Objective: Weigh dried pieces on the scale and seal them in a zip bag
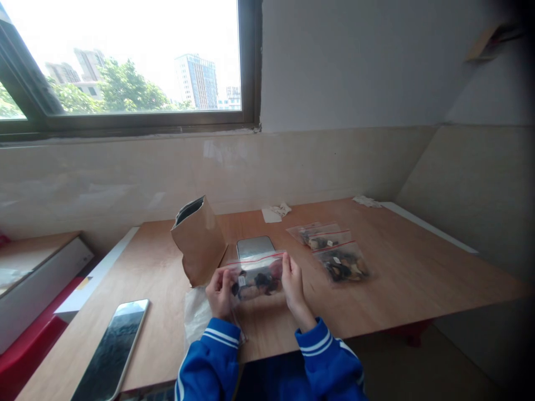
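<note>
A phone (112, 348) lies at the near left of the table (418, 278). Mid-table, the left hand (219, 292) and right hand (292, 281) pinch a filled zip bag (256, 277) by its ends; brown paper bag (199, 239) and more filled bags (334, 256) beyond.

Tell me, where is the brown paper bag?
The brown paper bag stands open on the wooden table, left of centre, just behind the left hand and beside the small silver scale.
</note>
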A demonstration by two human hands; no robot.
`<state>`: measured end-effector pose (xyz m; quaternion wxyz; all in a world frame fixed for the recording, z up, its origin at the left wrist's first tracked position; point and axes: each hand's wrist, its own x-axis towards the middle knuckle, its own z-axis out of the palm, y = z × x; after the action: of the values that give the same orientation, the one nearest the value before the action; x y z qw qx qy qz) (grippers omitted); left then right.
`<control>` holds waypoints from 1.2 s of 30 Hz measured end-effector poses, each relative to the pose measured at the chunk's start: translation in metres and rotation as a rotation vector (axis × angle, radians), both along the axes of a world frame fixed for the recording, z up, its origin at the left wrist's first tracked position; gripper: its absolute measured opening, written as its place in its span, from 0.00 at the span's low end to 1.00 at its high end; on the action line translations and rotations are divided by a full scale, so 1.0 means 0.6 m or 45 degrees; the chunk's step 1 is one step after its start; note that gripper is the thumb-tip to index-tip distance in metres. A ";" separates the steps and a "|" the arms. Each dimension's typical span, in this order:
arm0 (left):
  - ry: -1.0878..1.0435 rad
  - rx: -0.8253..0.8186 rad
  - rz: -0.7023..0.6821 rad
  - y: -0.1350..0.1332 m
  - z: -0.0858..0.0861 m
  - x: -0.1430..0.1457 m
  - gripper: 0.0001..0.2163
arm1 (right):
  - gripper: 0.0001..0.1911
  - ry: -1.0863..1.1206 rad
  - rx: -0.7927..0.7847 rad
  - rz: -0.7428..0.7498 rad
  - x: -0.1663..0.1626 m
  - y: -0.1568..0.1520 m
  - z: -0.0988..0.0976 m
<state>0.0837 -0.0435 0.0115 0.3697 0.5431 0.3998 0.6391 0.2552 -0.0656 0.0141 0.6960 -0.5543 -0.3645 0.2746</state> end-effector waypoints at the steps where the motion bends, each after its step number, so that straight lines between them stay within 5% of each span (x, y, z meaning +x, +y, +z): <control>1: 0.041 0.020 -0.014 -0.003 0.005 0.000 0.14 | 0.29 0.012 0.012 0.014 0.000 -0.002 0.001; 7: 0.311 0.096 -0.065 -0.017 0.027 0.005 0.13 | 0.28 -0.111 0.099 0.345 -0.006 -0.015 0.010; 13: 0.033 -0.045 0.072 -0.006 0.006 0.003 0.12 | 0.28 -0.100 0.048 0.063 0.012 -0.015 -0.011; 23: 0.180 -0.088 -0.215 0.000 0.001 -0.001 0.11 | 0.26 -0.075 -0.053 -0.021 0.034 -0.014 -0.054; 36: 0.254 -0.099 -0.042 0.005 -0.002 0.000 0.12 | 0.23 -0.097 0.029 -0.040 0.035 -0.025 -0.047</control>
<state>0.0836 -0.0404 0.0101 0.3593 0.5958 0.4502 0.5597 0.2761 -0.0804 -0.0140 0.6921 -0.5620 -0.3853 0.2381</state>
